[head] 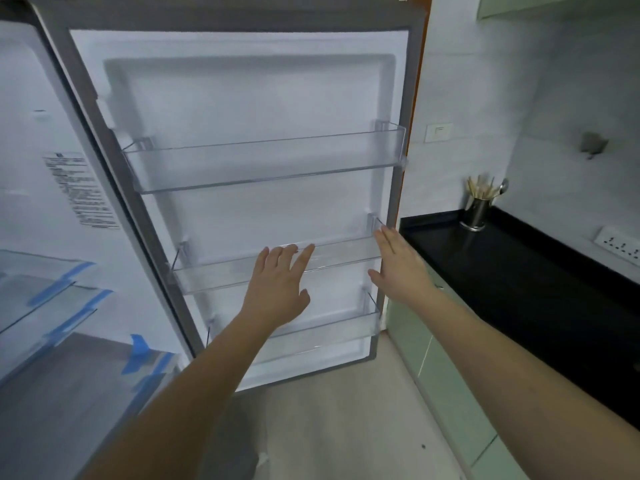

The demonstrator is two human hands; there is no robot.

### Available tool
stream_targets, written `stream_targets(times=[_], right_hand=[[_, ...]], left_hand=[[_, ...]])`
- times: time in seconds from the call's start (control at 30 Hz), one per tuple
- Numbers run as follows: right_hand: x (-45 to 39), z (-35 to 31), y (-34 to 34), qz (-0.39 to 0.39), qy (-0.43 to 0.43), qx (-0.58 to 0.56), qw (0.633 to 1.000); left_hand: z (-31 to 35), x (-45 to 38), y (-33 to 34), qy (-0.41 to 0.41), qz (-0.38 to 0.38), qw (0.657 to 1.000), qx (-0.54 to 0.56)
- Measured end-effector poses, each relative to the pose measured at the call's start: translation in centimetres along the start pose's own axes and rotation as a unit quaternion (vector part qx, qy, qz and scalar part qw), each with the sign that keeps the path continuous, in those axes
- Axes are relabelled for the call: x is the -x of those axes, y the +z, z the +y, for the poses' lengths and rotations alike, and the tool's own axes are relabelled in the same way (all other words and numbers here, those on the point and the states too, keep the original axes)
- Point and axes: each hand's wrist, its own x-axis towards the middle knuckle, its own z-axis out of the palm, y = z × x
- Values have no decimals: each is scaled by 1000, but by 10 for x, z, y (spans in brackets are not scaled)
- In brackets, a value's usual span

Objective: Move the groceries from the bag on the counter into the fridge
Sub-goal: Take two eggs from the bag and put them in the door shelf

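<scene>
Fridge door [242,109] stands wide, all its racks bare; your left hand [277,289] and right hand [398,268] both hang released, fingers straight, before the middle door rack [346,252], grasping nothing; bag and groceries out of view, so you likely turn next toward the counter [519,271] beside your right hand.

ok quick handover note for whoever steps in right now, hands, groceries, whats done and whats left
Left hand: open, holds nothing, fingers at the middle door bin.
Right hand: open, holds nothing, by the fridge door edge.
Fridge door stands wide open; all three door bins look bare.
Counter in view carries only a utensil holder; no bag or groceries in view.
Done: door opened. Left: as far as can be seen, all the groceries.
</scene>
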Motion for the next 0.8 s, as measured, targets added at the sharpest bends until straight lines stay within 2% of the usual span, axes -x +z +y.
stream_targets(times=[0.43,0.6,0.8], right_hand=[[29,-7,-16,-21,20,33,999],[65,-13,-43,-11,42,49,998],[124,6,-67,-9,109,92,990]], left_hand=[[8,0,-26,2,-42,999,-24],[34,-5,-32,80,-15,996,-19],[99,-15,-25,175,27,984,10]])
